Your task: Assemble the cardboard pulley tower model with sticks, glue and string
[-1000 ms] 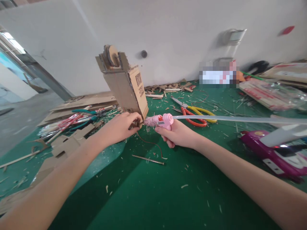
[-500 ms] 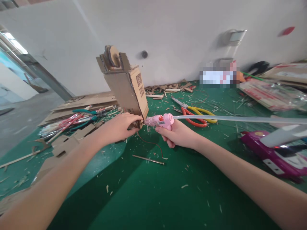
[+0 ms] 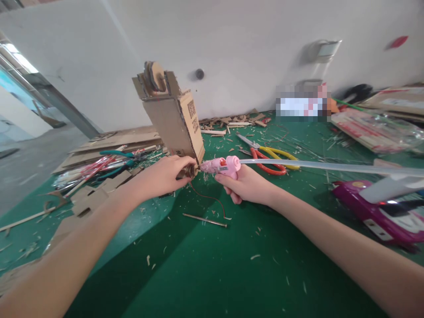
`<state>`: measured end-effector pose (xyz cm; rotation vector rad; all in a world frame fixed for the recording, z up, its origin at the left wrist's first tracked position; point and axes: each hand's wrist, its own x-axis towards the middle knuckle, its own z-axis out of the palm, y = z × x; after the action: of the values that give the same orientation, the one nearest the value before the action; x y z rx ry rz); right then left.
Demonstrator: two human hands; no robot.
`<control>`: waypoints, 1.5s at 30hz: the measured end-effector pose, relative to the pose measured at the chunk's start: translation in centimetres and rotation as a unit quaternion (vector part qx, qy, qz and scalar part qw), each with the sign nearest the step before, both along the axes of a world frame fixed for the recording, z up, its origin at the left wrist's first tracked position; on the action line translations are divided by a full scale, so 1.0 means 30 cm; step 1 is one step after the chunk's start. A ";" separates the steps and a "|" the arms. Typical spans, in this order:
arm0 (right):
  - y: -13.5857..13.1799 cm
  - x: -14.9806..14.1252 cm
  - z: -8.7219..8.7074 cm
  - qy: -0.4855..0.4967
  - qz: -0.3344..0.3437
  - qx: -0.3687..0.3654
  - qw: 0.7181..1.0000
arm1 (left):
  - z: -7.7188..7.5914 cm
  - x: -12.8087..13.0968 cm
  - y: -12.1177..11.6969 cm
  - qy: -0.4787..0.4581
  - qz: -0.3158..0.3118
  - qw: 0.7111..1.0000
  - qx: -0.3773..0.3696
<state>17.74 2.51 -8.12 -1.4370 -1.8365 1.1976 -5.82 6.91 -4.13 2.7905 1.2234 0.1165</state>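
My right hand (image 3: 243, 185) is closed around a pink glue gun (image 3: 221, 165), and a long translucent glue stick (image 3: 324, 165) runs out of its back to the right. The gun's nozzle points left, at a small brown cardboard piece (image 3: 190, 171) pinched in my left hand (image 3: 172, 174). My fingers partly hide that piece, and I cannot tell whether the tip touches it. Right behind my left hand stands a tall cardboard tower (image 3: 168, 123) with round cardboard discs (image 3: 155, 76) on top. A thin red wire (image 3: 212, 197) trails on the table below the hands.
A long nail (image 3: 205, 220) lies in front of the hands. Red-handled and yellow-handled tools (image 3: 270, 161) lie behind my right hand. Teal-handled pliers (image 3: 121, 154) and cardboard pieces (image 3: 96, 194) are at left. A purple iron-like appliance (image 3: 377, 212) stands at right. Scraps (image 3: 232, 121) line the wall.
Almost nothing differs. Both hands keep their places, the glue gun's nozzle still at the small cardboard piece; the view has shifted very slightly.
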 end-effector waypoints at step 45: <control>-0.020 0.020 0.001 -0.030 0.025 0.020 0.999 | -0.004 0.001 -0.001 0.005 0.003 1.000 0.015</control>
<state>18.34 1.91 -8.10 -1.4273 -1.9356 1.1471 -5.78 6.88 -4.26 2.8152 1.2433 0.1224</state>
